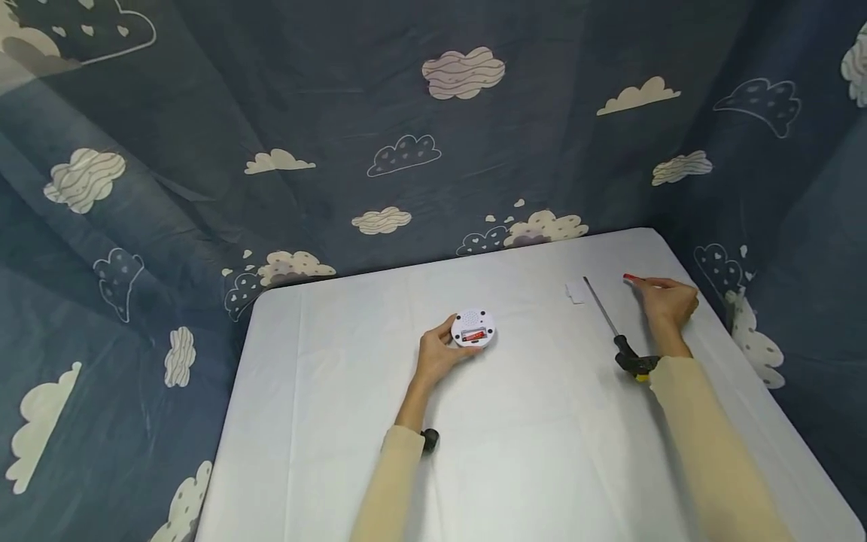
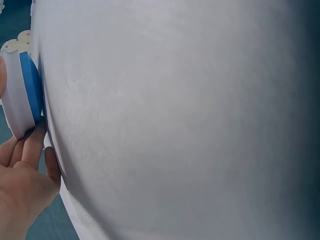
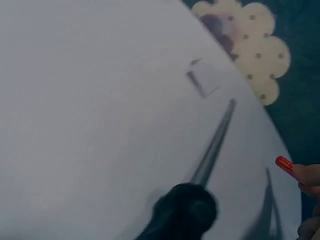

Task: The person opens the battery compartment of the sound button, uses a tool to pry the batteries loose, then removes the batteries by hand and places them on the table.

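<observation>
My left hand (image 1: 436,355) grips a round white device (image 1: 470,319) by its edge, thumb on the near side. Its back faces up, with speaker holes and a battery compartment where a red battery (image 1: 473,336) lies. In the left wrist view the device (image 2: 15,95) shows a white side wall and a blue face turned toward the table. Over at the right, my right hand (image 1: 667,302) pinches another small red battery (image 3: 284,164) between thumb and fingers. A screwdriver (image 1: 604,312) with a dark handle is just left of this hand, its shaft pointing away from me.
A small white flat piece, apparently a cover (image 1: 575,292), lies near the screwdriver's tip. White cloth covers the table (image 1: 352,421). Dark blue curtains (image 1: 325,98) with cloud prints hang behind it and at both sides.
</observation>
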Demonstrator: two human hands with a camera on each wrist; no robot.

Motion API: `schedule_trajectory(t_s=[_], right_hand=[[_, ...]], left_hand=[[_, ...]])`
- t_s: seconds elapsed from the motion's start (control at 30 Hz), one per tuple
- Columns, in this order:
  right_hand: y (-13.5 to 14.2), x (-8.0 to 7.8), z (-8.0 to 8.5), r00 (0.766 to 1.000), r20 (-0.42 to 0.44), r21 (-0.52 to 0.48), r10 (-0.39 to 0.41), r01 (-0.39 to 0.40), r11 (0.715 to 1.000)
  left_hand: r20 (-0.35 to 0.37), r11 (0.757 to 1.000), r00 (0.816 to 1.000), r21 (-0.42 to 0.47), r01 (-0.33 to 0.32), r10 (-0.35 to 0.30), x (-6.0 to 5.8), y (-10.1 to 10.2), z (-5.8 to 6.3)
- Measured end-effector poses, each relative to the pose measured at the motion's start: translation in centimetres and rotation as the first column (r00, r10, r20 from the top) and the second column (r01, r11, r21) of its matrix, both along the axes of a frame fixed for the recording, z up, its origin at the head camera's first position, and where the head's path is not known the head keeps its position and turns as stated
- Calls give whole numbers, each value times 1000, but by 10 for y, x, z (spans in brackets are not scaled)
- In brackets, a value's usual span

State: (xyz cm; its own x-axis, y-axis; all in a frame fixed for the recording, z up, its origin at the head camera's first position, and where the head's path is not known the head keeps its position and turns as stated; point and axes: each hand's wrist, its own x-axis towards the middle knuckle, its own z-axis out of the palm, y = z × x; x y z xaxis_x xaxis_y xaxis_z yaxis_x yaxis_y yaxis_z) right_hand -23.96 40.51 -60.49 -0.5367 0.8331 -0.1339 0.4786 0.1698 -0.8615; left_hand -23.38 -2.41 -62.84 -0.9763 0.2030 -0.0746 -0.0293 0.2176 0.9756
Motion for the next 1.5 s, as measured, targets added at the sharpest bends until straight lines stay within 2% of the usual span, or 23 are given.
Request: schedule_trajectory(t_s=[0.13, 0.27, 0.53, 0.63, 0.77, 0.9, 0.97, 1.0, 1.03, 1.07, 1.1, 1.13, 1.2, 1.23, 1.27, 1.3, 1.33, 1.37, 1.43, 1.5], right_hand=[[-7, -7, -13, 996, 85, 11, 32, -34, 999], [-14, -8, -20, 992, 124, 50, 34, -40, 998], [-28, -12, -22, 994, 100, 142, 36, -50, 989], [-29, -11, -21, 997, 71, 160, 27, -38, 986], [-25, -8, -24, 997, 79, 158, 28, -40, 987], [-32, -5, -20, 992, 96, 129, 85, -97, 987], [-48, -4, -12, 986, 60, 168, 155, -163, 972], [-60, -3, -7, 977, 31, 208, 212, -213, 955], [-74, -2, -2, 958, 0, 250, 288, -279, 927], [-89, 0, 3, 924, -37, 296, 381, -354, 887], [-105, 1, 6, 874, -60, 324, 483, -440, 838], [-121, 3, 10, 808, -75, 341, 584, -530, 776], [-153, 7, 15, 651, -80, 349, 755, -691, 633], [-167, 8, 17, 575, -74, 330, 815, -757, 564], [-181, 9, 18, 510, -67, 313, 858, -806, 503], [-193, 10, 18, 458, -46, 304, 888, -840, 449], [-203, 9, 18, 419, -23, 300, 908, -863, 406], [-212, 9, 18, 390, -7, 296, 921, -878, 375], [-224, 8, 18, 364, 33, 293, 931, -894, 339], [-230, 7, 16, 358, 67, 305, 931, -896, 322]], left_hand=[[-8, 1000, 1000, 1, 12, -12, 3, -4, 0], [-10, 1000, 1000, 2, 23, -23, 4, -5, 1], [-29, 1000, 1000, -5, 4, -4, 1, -8, 4], [-52, 1000, 998, -1, 17, -17, -2, -7, 3], [-55, 999, 998, -2, 37, -37, -3, -6, 2], [-31, 1000, 999, -15, 24, -25, -3, -7, 2], [-24, 1000, 1000, -15, 18, -19, -3, -9, 2], [-24, 1000, 1000, -15, 16, -17, -3, -10, 3], [-24, 1000, 1000, -15, 14, -14, -3, -11, 4], [-25, 1000, 1000, -13, 14, -14, -3, -11, 5], [-24, 1000, 1000, -13, 12, -13, -4, -12, 5], [-24, 1000, 1000, -13, 12, -12, -4, -13, 5], [-26, 1000, 1000, -18, 15, -15, -5, -14, 4], [-26, 1000, 999, -19, 19, -19, -6, -14, 3], [-28, 1000, 999, -16, 24, -24, -6, -14, 3], [-29, 1000, 999, -12, 28, -28, -7, -14, 2], [-35, 999, 999, -6, 32, -32, -8, -13, 1], [-42, 999, 998, 3, 38, -38, -8, -13, 0], [-49, 999, 998, 17, 48, -47, -9, -12, -1], [-51, 998, 997, 25, 52, -51, -8, -10, -2]])
